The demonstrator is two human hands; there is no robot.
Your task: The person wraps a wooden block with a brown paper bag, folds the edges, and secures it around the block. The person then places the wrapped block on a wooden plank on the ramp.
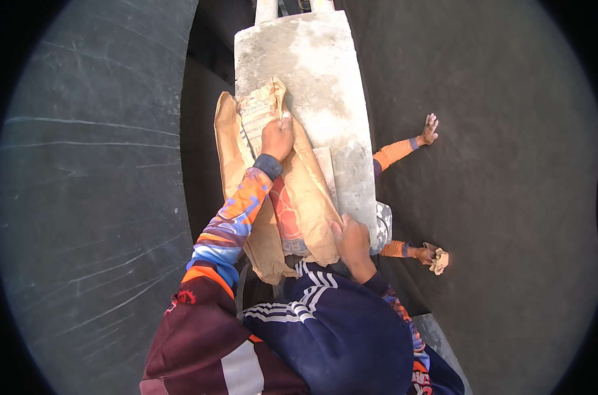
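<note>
A torn brown paper sack (307,191) lies lengthwise over the near part of a grey concrete slab and reaches back to my lap. Print and a red round mark show on it. My left hand (278,136) is closed on the paper near the sack's far end. At the sack's near right corner, my right hand (353,240) pinches the edge, its thumb on top. The fingertips of both hands are partly hidden by the paper.
The pale concrete slab (312,72) runs away from me. To the right, a co-worker's open hand (428,130) rests against a broad dark grey surface (503,164); their other hand (425,254) holds crumpled brown paper (439,259) there. Another dark, scratched surface (95,178) stands left.
</note>
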